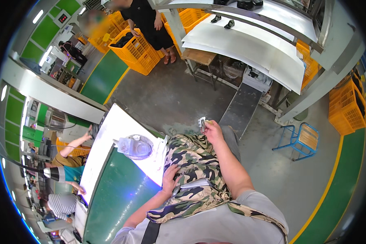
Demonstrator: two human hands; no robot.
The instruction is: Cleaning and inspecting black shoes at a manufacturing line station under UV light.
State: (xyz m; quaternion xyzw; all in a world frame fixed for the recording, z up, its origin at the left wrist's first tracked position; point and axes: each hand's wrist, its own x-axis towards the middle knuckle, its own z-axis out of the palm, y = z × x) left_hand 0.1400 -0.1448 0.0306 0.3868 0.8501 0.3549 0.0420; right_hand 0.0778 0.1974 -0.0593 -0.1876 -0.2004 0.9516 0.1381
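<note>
My right hand (213,133) is raised in front of my lap, with its fingers closed on a small white-and-grey piece (202,122). That piece is too small to tell its kind. My left hand (170,179) lies on the camouflage apron (191,152) over my lap, its fingers stretched out and apart, and I see nothing in it. To the left of the apron, a translucent, pale bluish plastic-looking object (135,147) sits on the brightly lit white table (110,134).
A green belt surface (122,195) runs along the table. Ahead stands a rack with white sheets (244,44) and black shoes (250,4). A blue-framed stool (307,138) is at right. A person stands by orange crates (140,57); others work at left.
</note>
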